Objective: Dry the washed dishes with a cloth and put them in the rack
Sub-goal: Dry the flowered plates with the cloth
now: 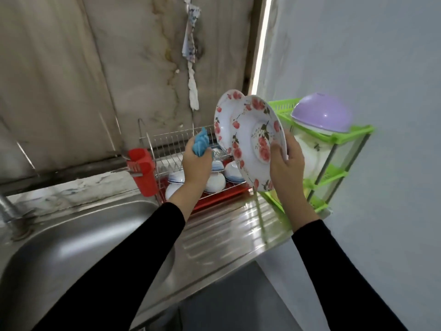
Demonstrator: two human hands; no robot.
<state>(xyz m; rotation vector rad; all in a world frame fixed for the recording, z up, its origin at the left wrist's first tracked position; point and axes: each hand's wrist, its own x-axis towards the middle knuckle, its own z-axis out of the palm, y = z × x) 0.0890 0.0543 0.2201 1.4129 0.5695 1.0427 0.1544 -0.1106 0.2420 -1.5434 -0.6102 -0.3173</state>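
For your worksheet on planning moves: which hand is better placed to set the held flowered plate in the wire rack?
Right. The right hand grips the flowered plate by its rim, near the wire rack; the left hand grips the blue cloth.

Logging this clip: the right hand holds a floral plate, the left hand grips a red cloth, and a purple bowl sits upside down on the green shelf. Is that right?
Not quite. The cloth in the left hand is blue, not red, as the head view shows. The rest stands: the right hand holds a floral plate, and a purple bowl sits upside down on the green shelf.
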